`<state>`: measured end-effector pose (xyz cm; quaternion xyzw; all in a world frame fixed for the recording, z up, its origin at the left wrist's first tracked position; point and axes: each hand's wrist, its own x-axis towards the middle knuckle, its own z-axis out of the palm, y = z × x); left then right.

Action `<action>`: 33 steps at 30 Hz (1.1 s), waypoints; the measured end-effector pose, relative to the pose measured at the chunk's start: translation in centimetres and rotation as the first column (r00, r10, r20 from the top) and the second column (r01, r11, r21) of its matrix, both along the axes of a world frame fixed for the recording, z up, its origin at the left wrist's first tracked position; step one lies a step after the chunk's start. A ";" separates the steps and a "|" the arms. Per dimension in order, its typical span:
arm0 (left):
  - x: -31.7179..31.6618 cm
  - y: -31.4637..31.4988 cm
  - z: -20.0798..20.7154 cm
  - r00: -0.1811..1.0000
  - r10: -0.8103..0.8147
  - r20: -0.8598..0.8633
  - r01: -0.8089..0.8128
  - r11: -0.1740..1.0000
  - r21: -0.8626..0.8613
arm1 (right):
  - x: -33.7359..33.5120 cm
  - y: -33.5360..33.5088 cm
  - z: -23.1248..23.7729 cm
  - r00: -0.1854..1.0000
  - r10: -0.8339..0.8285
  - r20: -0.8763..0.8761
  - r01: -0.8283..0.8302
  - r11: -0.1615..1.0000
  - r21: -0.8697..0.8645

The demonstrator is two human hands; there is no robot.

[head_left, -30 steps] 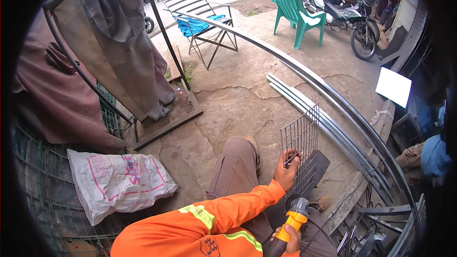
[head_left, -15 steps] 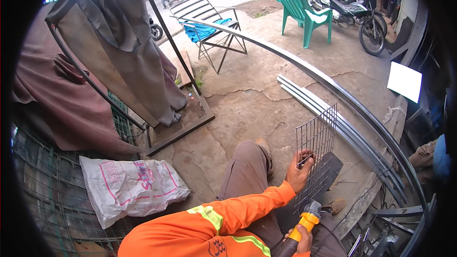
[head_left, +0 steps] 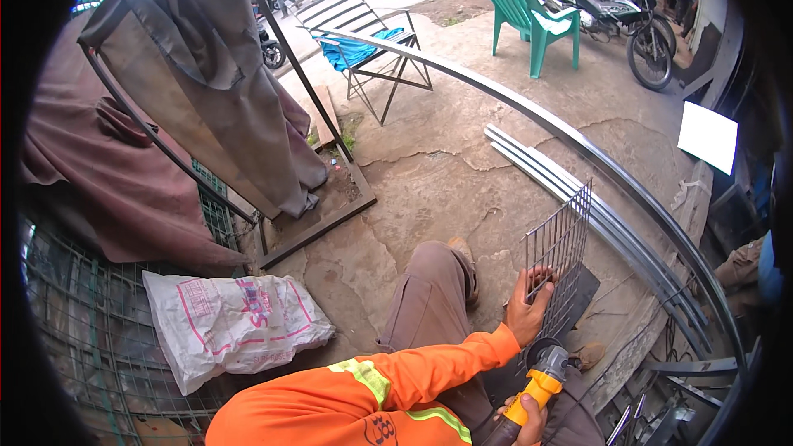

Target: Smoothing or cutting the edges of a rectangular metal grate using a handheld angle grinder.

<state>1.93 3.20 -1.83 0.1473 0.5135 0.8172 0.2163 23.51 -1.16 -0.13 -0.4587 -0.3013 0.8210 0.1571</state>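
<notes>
My left hand (head_left: pixel 527 307) is closed on the edge of a wire mesh panel (head_left: pixel 568 227), which stands upright, slightly tilted, beyond my knee. In my right hand (head_left: pixel 529 425) is a yellow angle grinder (head_left: pixel 541 386), gripped around its body. The grinder's disc end points up toward the lower part of the mesh, just below my left wrist. Whether the disc touches the wires I cannot tell. Behind the mesh shows a dark flat plate (head_left: pixel 585 291).
Long metal tubes (head_left: pixel 570 192) lie on the concrete to the right, with a long curved-looking bar (head_left: pixel 529 107) above them. A white sack (head_left: pixel 239 318) rests at left by a cloth-draped metal frame (head_left: pixel 322 239). Beyond are a folding chair (head_left: pixel 363 25), a green chair (head_left: pixel 512 0) and motorcycles (head_left: pixel 648 49).
The grinder has come up slightly, its disc end now nearer my left wrist and the mesh. My left hand and the mesh sit a little further right in view.
</notes>
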 end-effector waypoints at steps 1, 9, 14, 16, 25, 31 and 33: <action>0.1 -0.2 0.4 1.000 -0.013 -0.014 0.013 1.000 -0.027 | -0.1 0.0 0.0 1.000 -0.013 -0.017 0.013 1.000 -0.016; 0.0 -0.4 0.6 0.999 -0.037 -0.022 0.037 0.999 -0.023 | 0.5 0.6 -1.6 0.996 0.001 0.086 0.003 0.999 -0.047; -0.3 -0.2 0.9 0.999 -0.039 -0.020 0.037 0.996 -0.084 | 1.2 -0.1 -1.5 0.998 -0.031 0.047 0.036 0.993 -0.112; -0.1 -0.3 0.8 0.999 -0.040 -0.009 0.039 0.996 -0.084 | 0.8 -0.2 -0.5 0.998 -0.038 0.052 0.039 0.999 -0.021; 0.2 -0.7 1.0 0.997 -0.078 0.007 0.078 0.996 -0.033 | -0.3 1.4 -0.8 1.000 -0.011 0.000 0.011 0.995 -0.098; 0.2 -1.0 0.4 0.996 -0.091 -0.010 0.091 0.996 -0.019 | -0.7 2.3 -1.9 1.000 -0.008 0.013 0.010 0.993 -0.118; 0.4 -0.8 0.4 0.997 -0.071 0.008 0.071 0.997 -0.025 | -0.8 2.0 -1.7 1.000 -0.011 -0.002 0.010 0.996 -0.091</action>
